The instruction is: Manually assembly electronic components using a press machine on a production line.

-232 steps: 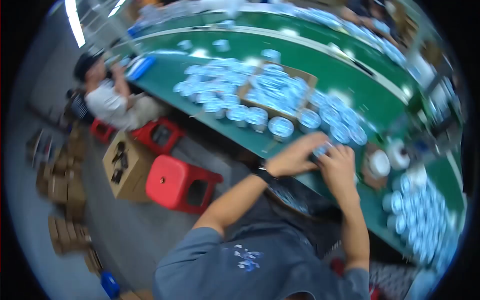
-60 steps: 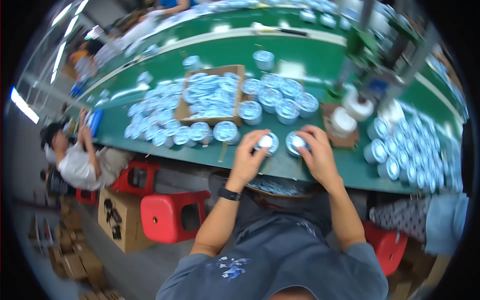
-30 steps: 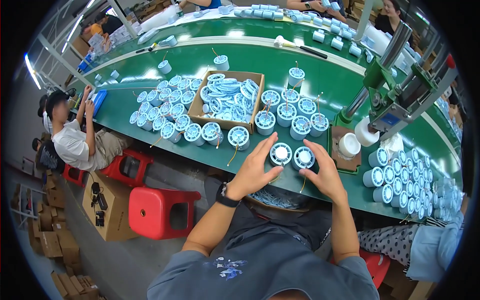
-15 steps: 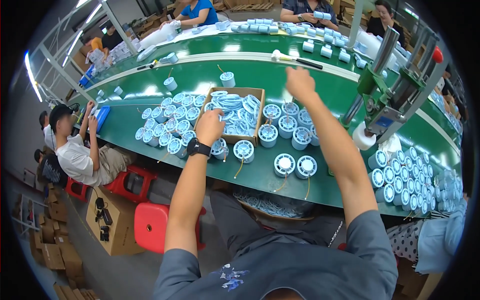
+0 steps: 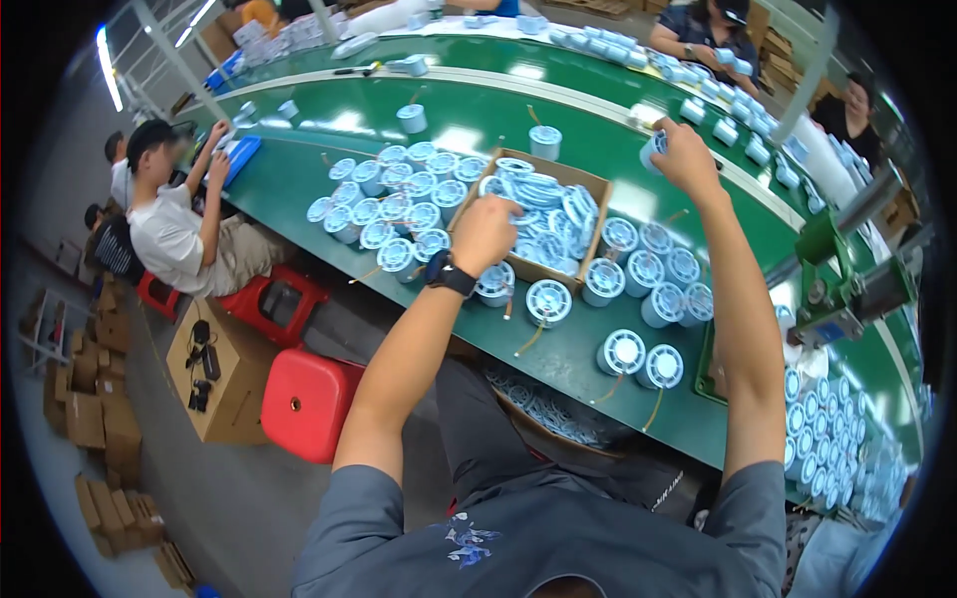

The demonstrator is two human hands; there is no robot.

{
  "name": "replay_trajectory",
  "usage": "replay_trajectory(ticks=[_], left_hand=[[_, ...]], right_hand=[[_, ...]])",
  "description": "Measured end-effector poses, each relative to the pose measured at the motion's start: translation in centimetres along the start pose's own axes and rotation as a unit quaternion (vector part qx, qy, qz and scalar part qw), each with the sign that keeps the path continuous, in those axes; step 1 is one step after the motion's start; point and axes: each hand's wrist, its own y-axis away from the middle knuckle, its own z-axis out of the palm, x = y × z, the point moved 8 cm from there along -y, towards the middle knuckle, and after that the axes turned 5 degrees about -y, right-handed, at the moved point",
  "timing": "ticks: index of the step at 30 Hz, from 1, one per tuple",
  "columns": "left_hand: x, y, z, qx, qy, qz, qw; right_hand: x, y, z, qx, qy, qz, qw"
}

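Left hand point(image 5: 485, 237), centre of frame: over the left wall of the cardboard box point(image 5: 596, 227), fingers curled toward the light-blue rings point(image 5: 546, 211); cannot tell whether it pinches one. Right hand point(image 5: 688, 159), upper right of centre: fingers closed around a light-blue cylinder point(image 5: 654, 152), above the green worktable point(image 5: 563, 351). Two slotted cylinders point(image 5: 623, 352) with trailing wires sit upright side by side, right of centre, nearer the table's front edge. Green bench press point(image 5: 832, 284) at right of frame.
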Motion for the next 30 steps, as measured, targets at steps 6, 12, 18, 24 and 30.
replay_trajectory(ticks=[6,12,18,24,30], left_hand=[[-0.8,-0.8,1.1,-0.103,0.064,0.064,0.991],[1.3,-0.1,-4.5,-0.076,0.05,0.062,0.994],[2.5,6.6,-12.5,-0.013,0.519,-0.067,0.852],[-0.4,9.3,-16.0,0.166,0.085,-0.046,0.981],[-22.1,13.6,-19.9,0.337,0.038,-0.274,0.9]], right_hand=[[-21.8,13.9,-2.3,-0.156,-0.12,-0.341,0.919],[-25.0,18.5,-0.4,-0.226,-0.202,-0.394,0.868],[-25.5,13.3,-1.4,-0.089,-0.304,-0.312,0.896],[-30.5,13.6,3.2,-0.097,-0.339,-0.311,0.883],[-29.8,20.6,-0.6,-0.122,-0.332,-0.37,0.859]])
